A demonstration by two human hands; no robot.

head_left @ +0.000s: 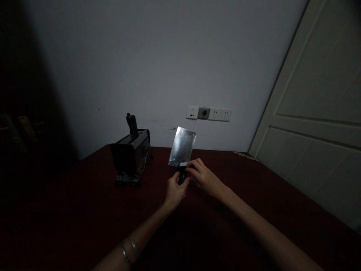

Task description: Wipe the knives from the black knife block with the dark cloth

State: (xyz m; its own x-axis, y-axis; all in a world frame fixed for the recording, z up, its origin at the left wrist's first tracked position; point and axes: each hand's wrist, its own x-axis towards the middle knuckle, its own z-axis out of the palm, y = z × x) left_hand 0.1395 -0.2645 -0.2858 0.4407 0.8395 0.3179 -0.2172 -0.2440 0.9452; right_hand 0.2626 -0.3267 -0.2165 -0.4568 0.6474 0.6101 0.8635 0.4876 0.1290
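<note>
A cleaver (182, 146) with a broad shiny blade points up and away from me, tilted slightly to the right, over the dark red table. My left hand (175, 191) is closed around its black handle (182, 176) from below. At the top of the handle, near the base of the blade, the fingers of my right hand (203, 176) are pinched against it. Part of the handle is hidden by my fingers. To the left stands a knife block (130, 156), dark at the front, with black knife handles (132, 125) sticking up from its top.
The dark red table (113, 226) reaches back to a pale wall (158, 75). Wall sockets (220, 114) and a switch (204, 113) sit above its back edge. At the right stands a panelled door (316, 113). The far left is very dark.
</note>
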